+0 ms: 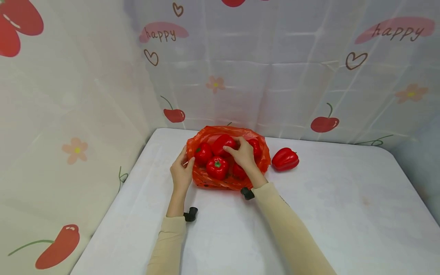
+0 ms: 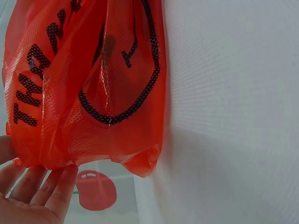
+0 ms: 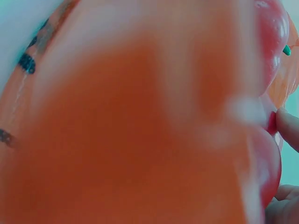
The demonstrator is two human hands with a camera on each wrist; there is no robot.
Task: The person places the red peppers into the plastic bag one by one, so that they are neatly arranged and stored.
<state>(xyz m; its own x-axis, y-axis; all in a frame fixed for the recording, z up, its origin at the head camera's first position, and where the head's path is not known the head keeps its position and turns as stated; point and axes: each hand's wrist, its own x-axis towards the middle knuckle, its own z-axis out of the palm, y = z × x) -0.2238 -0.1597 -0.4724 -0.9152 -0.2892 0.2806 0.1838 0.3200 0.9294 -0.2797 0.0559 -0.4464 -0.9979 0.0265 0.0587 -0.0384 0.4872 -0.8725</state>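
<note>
A red plastic bag (image 1: 214, 184) with black print stands wide-mouthed near the table's back edge, several red bell peppers (image 1: 217, 168) inside it. At its left rim my left hand (image 1: 181, 172) holds the plastic between thumb and fingers; the left wrist view shows those fingertips (image 2: 67, 179) against the bag's edge. My right hand (image 1: 245, 154) reaches over the mouth and grips a red bell pepper (image 1: 222, 145) lying on top of the others. The bag blurs most of the right wrist view, where a thumb (image 3: 287, 128) touches red skin.
Another red bell pepper (image 1: 285, 159) lies on the white table (image 1: 343, 206) just right of the bag. Printed curtains (image 1: 268, 76) rise behind the table and along its left side. A small black device (image 1: 190, 214) sits on each wrist.
</note>
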